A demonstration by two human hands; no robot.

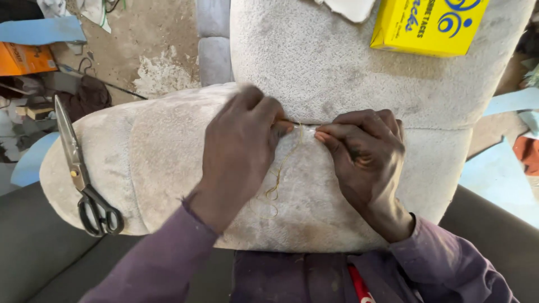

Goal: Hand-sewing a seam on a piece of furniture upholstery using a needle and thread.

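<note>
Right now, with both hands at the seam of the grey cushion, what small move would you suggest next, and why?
Probably draw the needle through and pull the thread taut: the left hand pinches it at the seam, the right hand presses the fabric beside it, and yellowish thread lies slack below.

Yellow box (429, 25) top right; perhaps an orange carton (22, 59) left.

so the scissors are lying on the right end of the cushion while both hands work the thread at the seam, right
Not quite. The scissors lie on the left end of the grey cushion, as the head view shows. The rest holds: the left hand and right hand both work the yellowish thread at the seam.
</note>
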